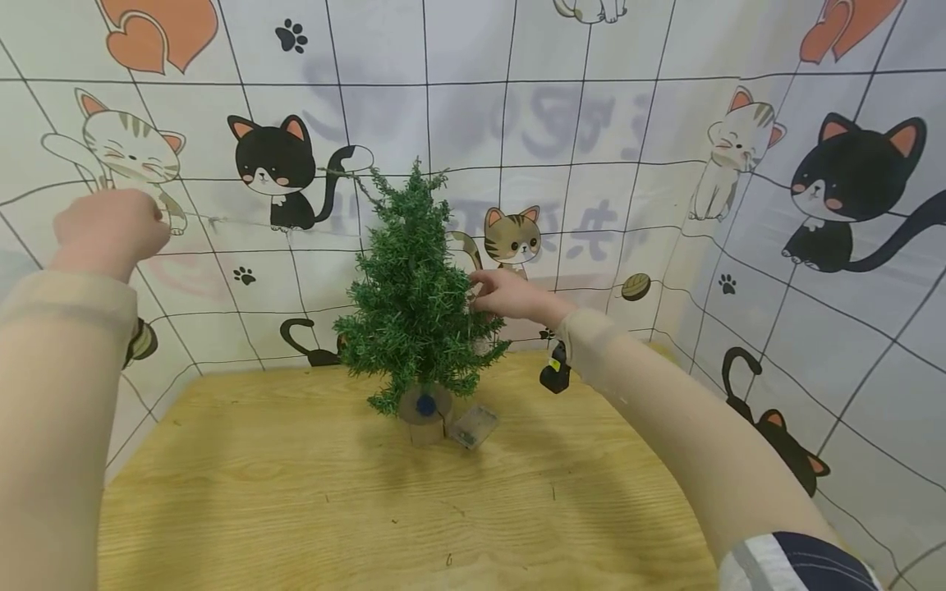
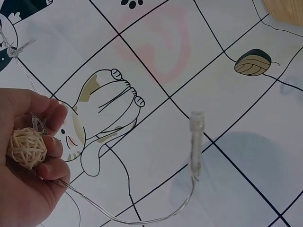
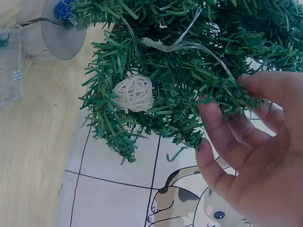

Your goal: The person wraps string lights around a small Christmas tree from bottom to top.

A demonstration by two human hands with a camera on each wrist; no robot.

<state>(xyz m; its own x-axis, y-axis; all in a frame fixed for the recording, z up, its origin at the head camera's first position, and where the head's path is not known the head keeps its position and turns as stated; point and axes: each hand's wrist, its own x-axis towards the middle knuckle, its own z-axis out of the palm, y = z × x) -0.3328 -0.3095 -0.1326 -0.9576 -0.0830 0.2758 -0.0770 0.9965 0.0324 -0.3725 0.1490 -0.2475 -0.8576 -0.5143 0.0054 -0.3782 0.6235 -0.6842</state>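
Note:
A small green artificial Christmas tree (image 1: 414,287) stands at the back of the table. My left hand (image 1: 111,230) is raised at the far left, apart from the tree. In the left wrist view its fingers curl round a cream rattan ball (image 2: 27,148) of a string of lights; a clear wire (image 2: 128,221) loops from the hand to a clear plastic end piece (image 2: 196,142). At the tree's right side my right hand (image 1: 513,295) pinches a green branch (image 3: 227,101) between thumb and fingers. A white rattan ball (image 3: 134,93) and clear wire (image 3: 182,46) lie among the branches nearby.
At the tree's foot are a round base (image 1: 423,427) with a blue ball (image 1: 425,405) and a clear battery box (image 1: 475,427). A small black object (image 1: 556,373) sits at the table's back edge. Cat-printed cloth (image 1: 458,49) hangs behind the wooden table (image 1: 310,492).

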